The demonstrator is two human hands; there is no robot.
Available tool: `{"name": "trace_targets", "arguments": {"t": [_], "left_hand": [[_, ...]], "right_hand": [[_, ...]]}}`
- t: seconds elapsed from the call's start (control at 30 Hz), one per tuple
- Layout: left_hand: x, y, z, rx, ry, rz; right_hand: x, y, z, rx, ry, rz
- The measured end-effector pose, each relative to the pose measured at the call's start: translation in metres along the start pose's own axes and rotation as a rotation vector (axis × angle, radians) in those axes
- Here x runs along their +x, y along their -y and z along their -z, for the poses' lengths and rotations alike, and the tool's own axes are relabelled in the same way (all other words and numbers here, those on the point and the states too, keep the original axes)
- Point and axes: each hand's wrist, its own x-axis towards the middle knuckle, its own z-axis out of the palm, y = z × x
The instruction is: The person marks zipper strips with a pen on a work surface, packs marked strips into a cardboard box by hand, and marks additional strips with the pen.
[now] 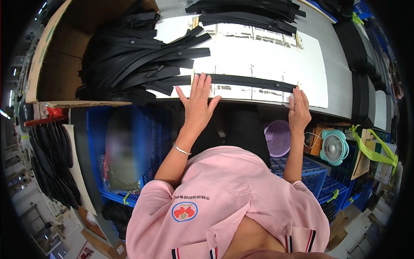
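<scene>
A long black strip [250, 81] lies flat along the near edge of a white marked board [267, 56]. On its left end rests my left hand [198, 101], palm down with the fingers spread. My right hand [299, 111] is at the strip's right end, its fingertips closed on that end. A small round piece shows on the strip near the right hand. To the left, a heap of similar black strips [129, 60] spills from a cardboard box onto the board. More black strips [246, 19] lie across the board's far side.
The open cardboard box [51, 69] stands at the left. Dark stacked pieces [355, 47] line the table's right side. Below the table are a purple basket [278, 138], a teal fan [334, 147] and blue crates [97, 151]. Black pieces [49, 159] hang at the far left.
</scene>
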Motion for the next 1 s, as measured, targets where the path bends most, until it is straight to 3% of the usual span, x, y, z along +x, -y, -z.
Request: {"name": "trace_targets", "arguments": {"t": [0.17, 0.3, 0.4, 0.47, 0.53, 0.63, 0.73, 0.77, 0.87, 1.0], "left_hand": [[-0.001, 0.005, -0.002, -0.002, -0.021, -0.005], [-0.003, 0.007, -0.006, -0.001, -0.047, -0.015], [-0.002, 0.007, -0.008, -0.005, -0.059, -0.016], [-0.002, 0.007, -0.008, -0.013, -0.061, -0.009], [-0.002, 0.007, -0.007, -0.025, -0.061, -0.003], [-0.002, 0.007, -0.007, -0.03, -0.067, 0.003], [-0.003, 0.006, -0.007, -0.032, -0.083, 0.003], [-0.003, 0.006, -0.008, -0.038, -0.088, 0.001], [-0.004, 0.008, -0.009, -0.068, -0.084, 0.002], [-0.004, 0.009, -0.009, -0.085, -0.094, 0.001]], "right_hand": [[0.007, 0.009, 0.011, -0.014, -0.027, -0.036], [0.033, 0.028, 0.03, 0.092, -0.215, 0.044], [0.04, 0.06, 0.029, 0.735, 0.228, -0.478], [0.059, 0.096, 0.021, 0.989, 0.363, -0.519], [0.068, 0.127, 0.007, 1.203, 0.444, -0.417], [0.079, 0.171, -0.011, 1.436, 0.482, -0.467], [0.086, 0.181, -0.035, 1.416, 0.545, -0.446], [0.085, 0.179, -0.047, 1.279, 0.564, -0.394], [0.077, 0.188, -0.071, 1.297, 0.357, -0.329], [0.076, 0.191, -0.062, 1.16, 0.401, -0.38]]}}
